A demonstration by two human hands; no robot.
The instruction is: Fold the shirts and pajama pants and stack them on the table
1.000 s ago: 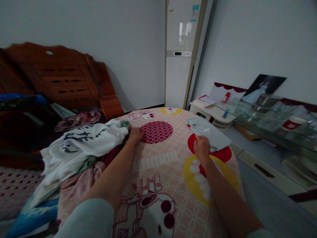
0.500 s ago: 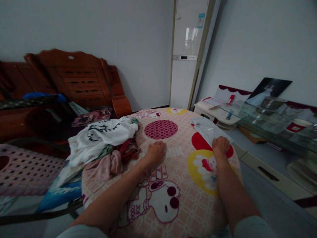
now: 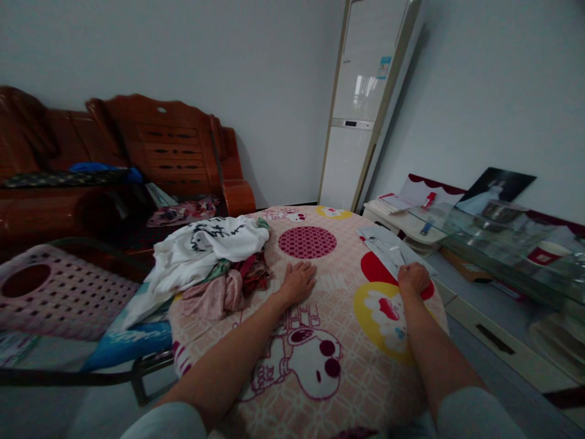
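Note:
My left hand point(image 3: 298, 281) lies on the tablecloth near the middle of the round table, fingers stretched forward and slightly apart, nothing in it. To its left is a heap of clothes: a white shirt point(image 3: 212, 241) with black lettering on top, and a crumpled pink garment point(image 3: 219, 296) at the front. At the right edge, my right hand point(image 3: 414, 278) is closed at the near end of a folded light grey garment point(image 3: 384, 247). Its fingers are curled out of sight, so whether they grip the cloth is hidden.
A pink cartoon-print tablecloth point(image 3: 347, 305) covers the table. Beyond it stand a wooden sofa point(image 3: 176, 146) and a tall air conditioner point(image 3: 350, 158). A pink woven chair point(image 3: 77, 292) is at left. A glass shelf point(image 3: 503, 238) holding a bowl and cups stands close on the right.
The view has turned slightly left and tilted up. Both hands stay at about the same spots on the table, and the garments lie as before.

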